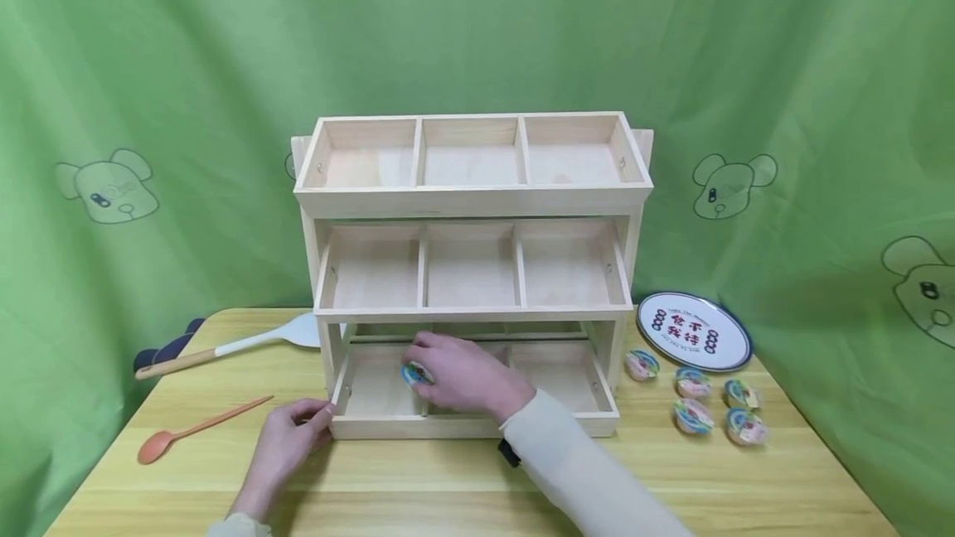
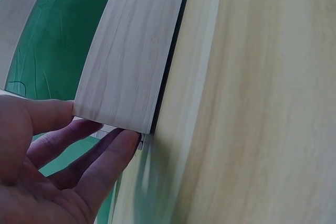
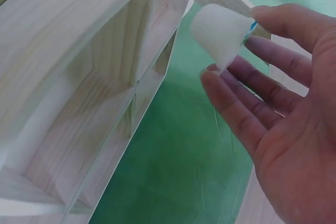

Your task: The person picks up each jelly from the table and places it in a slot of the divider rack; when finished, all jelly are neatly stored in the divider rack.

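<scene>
Jelly cup (image 1: 415, 373), printed lid toward the head camera, held above the left compartment of the bottom tray (image 1: 403, 429), close to that compartment's right divider. My right hand (image 1: 466, 377) pinches it by the rim, thumb on 1 side and fingertips opposite, per the right wrist view. Probable reason for the rim grip: the base points away from the palm, so no finger lies under it.

My left hand (image 1: 291, 437) grips the same tray's near left corner, thumb and fingers bracketing the end of the front board. I judge this a steadying hold, since the right arm reaches across the front of the wooden rack (image 1: 306, 239).

Rack layout: 3 stepped trays, bottom nearest, then middle tray (image 1: 477, 313), top tray (image 1: 477, 204) farthest; 2 dividers make 3 compartments in each. The upper 2 seem tilted nearward, presumably to show contents.

Right of the rack, 5 more jelly cups (image 1: 692, 417) sit loosely grouped on the table (image 1: 418, 487), on the right hand's side, perhaps for easy reach. Plate (image 1: 724, 321) lies just beyond them. On the left, I log an orange spoon (image 1: 155, 447) near and a spatula (image 1: 302, 330) far, both untouched.
</scene>
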A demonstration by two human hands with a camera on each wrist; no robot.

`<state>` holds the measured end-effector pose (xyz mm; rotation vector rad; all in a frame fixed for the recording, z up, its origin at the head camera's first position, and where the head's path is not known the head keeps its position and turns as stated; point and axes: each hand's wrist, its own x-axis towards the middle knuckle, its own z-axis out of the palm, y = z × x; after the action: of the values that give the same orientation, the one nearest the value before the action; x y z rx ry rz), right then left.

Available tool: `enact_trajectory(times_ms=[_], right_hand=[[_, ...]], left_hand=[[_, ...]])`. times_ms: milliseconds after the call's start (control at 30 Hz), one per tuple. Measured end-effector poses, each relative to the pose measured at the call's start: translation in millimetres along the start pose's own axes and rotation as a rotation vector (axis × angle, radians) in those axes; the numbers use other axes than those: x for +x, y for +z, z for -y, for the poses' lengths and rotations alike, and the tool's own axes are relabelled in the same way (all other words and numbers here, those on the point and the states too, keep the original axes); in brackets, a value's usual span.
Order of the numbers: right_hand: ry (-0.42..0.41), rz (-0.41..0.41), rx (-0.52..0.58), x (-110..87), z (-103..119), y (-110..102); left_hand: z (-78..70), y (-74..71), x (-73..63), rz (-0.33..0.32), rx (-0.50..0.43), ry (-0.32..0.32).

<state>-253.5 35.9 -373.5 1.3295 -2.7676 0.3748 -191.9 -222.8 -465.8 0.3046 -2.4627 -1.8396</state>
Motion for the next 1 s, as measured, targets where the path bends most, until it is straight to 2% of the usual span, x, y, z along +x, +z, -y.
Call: enact_trajectory(times_ms=[200, 367, 600, 800, 1000], right_hand=[[-0.007, 0.013, 0.024, 10.9, 6.8, 1.4], [-0.006, 0.012, 0.027, 20.4, 11.7, 0.3], [0.004, 0.035, 0.016, 30.8, 12.6, 10.2], [-0.010, 0.039, -0.031, 41.7, 14.4, 20.2], [0.012, 0.061, 0.010, 52.8, 15.3, 29.6]], left_hand=[[-0.6, -4.2, 0.3, 0.009, 0.029, 0.014], [-2.3, -7.2, 0.2, -0.020, 0.050, 0.027], [0.0, -4.0, 3.1, -0.021, -0.012, 0.027], [1.1, -2.0, 4.2, -0.020, -0.025, 0.029], [2.1, -1.2, 2.0, -0.012, -0.031, 0.010]])
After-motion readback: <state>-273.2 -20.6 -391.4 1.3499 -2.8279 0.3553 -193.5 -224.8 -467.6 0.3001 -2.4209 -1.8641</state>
